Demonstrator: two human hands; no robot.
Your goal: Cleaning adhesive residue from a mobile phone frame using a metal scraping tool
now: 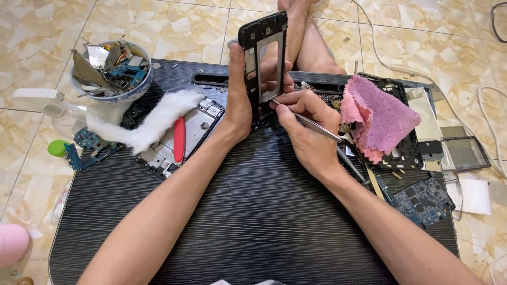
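While I look down from the head camera, the biggest thing I see is the dark ribbed table [253, 211], which sits on a pale marble-patterned tile floor [42, 31] and fills most of the view. Next in size is the pink cloth [377, 119], crumpled on top of a black phone body [409, 150] at the right, with loose glass panels [465, 153] just beyond it near the table's edge. On the left a strip of white cotton wool [153, 121] lies across a metal phone plate [198, 126], and a red pry tool [179, 138] rests on that plate. Behind them stands a blue-and-white bowl [113, 71] heaped with scrap parts. A blue circuit board [422, 200] lies at the right front, another circuit piece [92, 142] at the left. In the middle, my left hand [238, 103] is wrapped around the black phone frame [262, 60], holding it upright above the table's far side, thumb on one edge and fingers behind. My right hand [306, 129] pinches a pair of metal tweezers [309, 122] closed, their tip touching the inner edge of the frame low down. The cloth sits just beside my right hand; nothing blocks the frame itself.
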